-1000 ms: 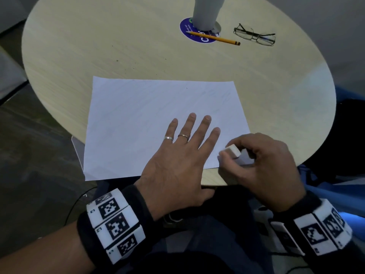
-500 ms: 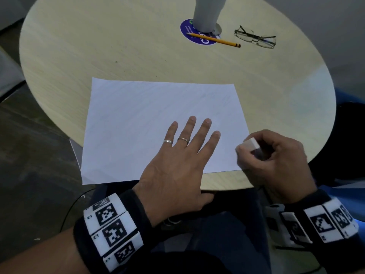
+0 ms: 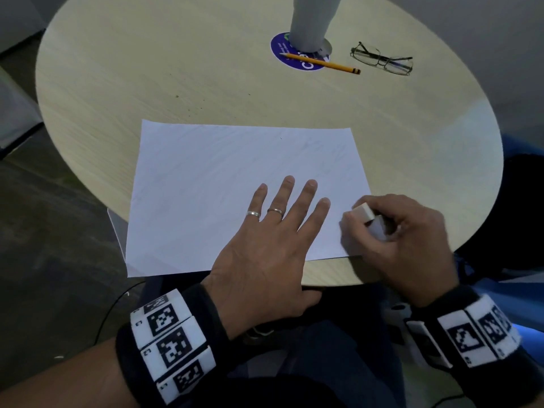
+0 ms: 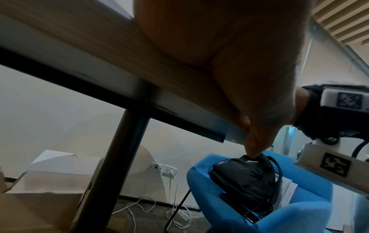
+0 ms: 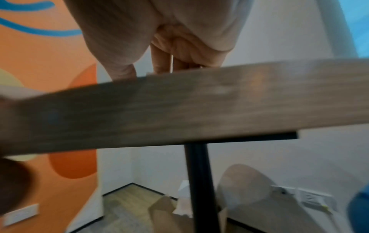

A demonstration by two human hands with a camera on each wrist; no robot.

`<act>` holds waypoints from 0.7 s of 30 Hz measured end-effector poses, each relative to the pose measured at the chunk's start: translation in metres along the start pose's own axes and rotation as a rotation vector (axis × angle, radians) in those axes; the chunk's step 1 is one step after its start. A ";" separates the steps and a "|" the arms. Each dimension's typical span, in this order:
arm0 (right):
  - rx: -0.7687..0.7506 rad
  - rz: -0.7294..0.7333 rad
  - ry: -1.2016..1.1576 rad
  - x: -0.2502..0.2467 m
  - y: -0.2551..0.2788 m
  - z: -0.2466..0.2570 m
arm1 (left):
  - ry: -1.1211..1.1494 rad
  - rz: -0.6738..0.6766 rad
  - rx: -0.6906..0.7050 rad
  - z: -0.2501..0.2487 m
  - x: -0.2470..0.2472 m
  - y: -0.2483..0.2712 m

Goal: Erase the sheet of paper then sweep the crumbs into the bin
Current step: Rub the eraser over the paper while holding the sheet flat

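A white sheet of paper (image 3: pixel 206 187) lies on the round wooden table (image 3: pixel 176 69), its near left corner hanging over the edge. My left hand (image 3: pixel 282 225) presses flat on the sheet's near right part, fingers straight and spread. My right hand (image 3: pixel 394 240) grips a white eraser (image 3: pixel 366 214) and holds it down on the paper's lower right corner. Faint pencil marks remain at the sheet's upper right. A few dark crumbs (image 3: pixel 176 96) lie on the table beyond the paper. The left wrist view shows my palm (image 4: pixel 199 39) on the table edge, and the right wrist view is blurred.
A yellow pencil (image 3: pixel 321 63), folded glasses (image 3: pixel 382 61) and a grey post (image 3: pixel 312 22) stand at the table's far side. Under the table are a black leg (image 4: pixel 123 157) and an open cardboard box (image 4: pixel 49 189). A blue chair with a black bag (image 4: pixel 245 178) sits to the right.
My right hand has slid the eraser to the right and slightly away from me across the paper's lower right corner. The left hand has stayed flat on the sheet.
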State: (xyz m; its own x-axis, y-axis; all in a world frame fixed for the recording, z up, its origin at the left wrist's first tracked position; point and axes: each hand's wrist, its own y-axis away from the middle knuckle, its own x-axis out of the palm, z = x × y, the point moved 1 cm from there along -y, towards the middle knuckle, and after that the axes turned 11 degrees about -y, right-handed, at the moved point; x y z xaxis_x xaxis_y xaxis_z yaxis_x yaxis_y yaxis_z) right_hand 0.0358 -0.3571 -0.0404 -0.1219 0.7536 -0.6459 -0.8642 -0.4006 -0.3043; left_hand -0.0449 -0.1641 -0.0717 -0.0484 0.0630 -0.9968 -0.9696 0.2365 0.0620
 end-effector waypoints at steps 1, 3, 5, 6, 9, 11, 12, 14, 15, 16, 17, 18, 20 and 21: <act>-0.030 0.040 0.020 0.011 0.004 0.009 | -0.003 0.002 -0.002 0.000 0.000 0.000; -0.023 0.054 0.042 0.014 0.001 0.004 | -0.010 0.006 0.003 0.001 -0.001 0.000; 0.031 -0.010 0.054 -0.001 -0.010 -0.016 | -0.004 0.018 0.009 0.001 -0.001 0.000; 0.053 -0.046 0.058 -0.008 -0.013 -0.021 | 0.004 0.017 0.008 0.001 -0.001 0.000; 0.031 -0.030 0.012 -0.001 -0.010 -0.009 | 0.008 0.014 0.010 0.001 -0.001 0.000; -0.015 0.042 0.025 0.016 0.000 0.006 | 0.006 0.009 0.003 0.002 -0.001 0.001; -0.007 0.044 0.022 0.017 -0.001 0.004 | 0.001 0.010 0.004 0.002 -0.001 0.000; 0.046 -0.017 0.038 0.005 -0.009 -0.012 | -0.002 0.022 0.021 0.001 -0.001 -0.001; 0.052 -0.055 0.065 -0.001 -0.012 -0.015 | 0.005 0.019 0.022 0.001 -0.001 0.000; 0.051 -0.082 0.081 -0.003 -0.014 -0.015 | 0.011 0.017 0.021 0.002 0.000 0.000; 0.042 -0.083 0.076 -0.002 -0.013 -0.012 | 0.013 0.020 0.020 0.002 0.000 0.000; 0.021 -0.057 0.064 0.003 -0.011 -0.005 | 0.012 0.023 0.020 0.002 0.000 0.000; -0.008 0.018 0.051 0.016 -0.005 0.005 | 0.005 0.021 0.016 0.003 0.001 -0.001; 0.010 0.020 0.033 0.016 -0.006 0.000 | 0.002 0.021 0.020 0.003 0.000 -0.001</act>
State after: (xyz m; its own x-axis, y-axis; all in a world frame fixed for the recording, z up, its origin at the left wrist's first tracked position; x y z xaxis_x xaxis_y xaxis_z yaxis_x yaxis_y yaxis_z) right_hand 0.0391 -0.3421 -0.0490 -0.1234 0.7281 -0.6743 -0.8665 -0.4102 -0.2844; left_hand -0.0430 -0.1615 -0.0720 -0.0691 0.0661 -0.9954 -0.9634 0.2545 0.0837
